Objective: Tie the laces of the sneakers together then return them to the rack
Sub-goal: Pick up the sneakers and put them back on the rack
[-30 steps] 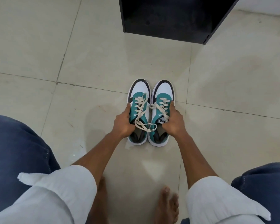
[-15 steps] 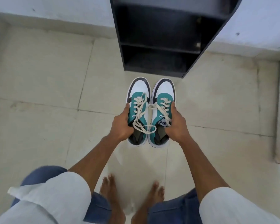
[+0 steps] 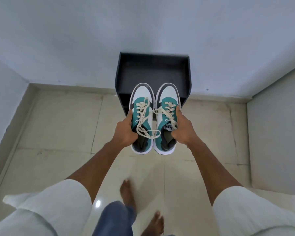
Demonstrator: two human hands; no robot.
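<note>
Pale glossy floor tiles (image 3: 61,133) fill the lower half of the view, met by grey-white walls (image 3: 75,40) at 12 o'clock and on both flanks. Nearest the camera, at 6 o'clock, two bare feet (image 3: 127,193) and a blue trouser leg (image 3: 114,217) are seen, blurred and partly cut off by the bottom edge. White rolled sleeves (image 3: 49,206) are cropped at 7 and 5 o'clock, with both bare forearms reaching up toward the centre.

At the centre a pair of teal, white and dark grey sneakers (image 3: 141,116) is held side by side above the floor, toes pointing to 12 o'clock. The left hand (image 3: 125,131) is clamped on the outer side of the left shoe, thumb lying along its upper edge, so that shoe sits at the hand's 3 o'clock. The right hand (image 3: 183,130) is clenched around the outer side of the right shoe, which sits at its 9 o'clock; the fingers are tucked into the opening, out of sight. Cream laces (image 3: 147,123) are seen crossing from one shoe to the other and trailing in a loop over the left shoe's collar; the knot itself cannot be made out.

Farthest off, at 12 o'clock, a black rack (image 3: 153,70) stands against the wall. Its top tray is seen from above; the lower shelves are largely hidden behind the toes of the shoes.
</note>
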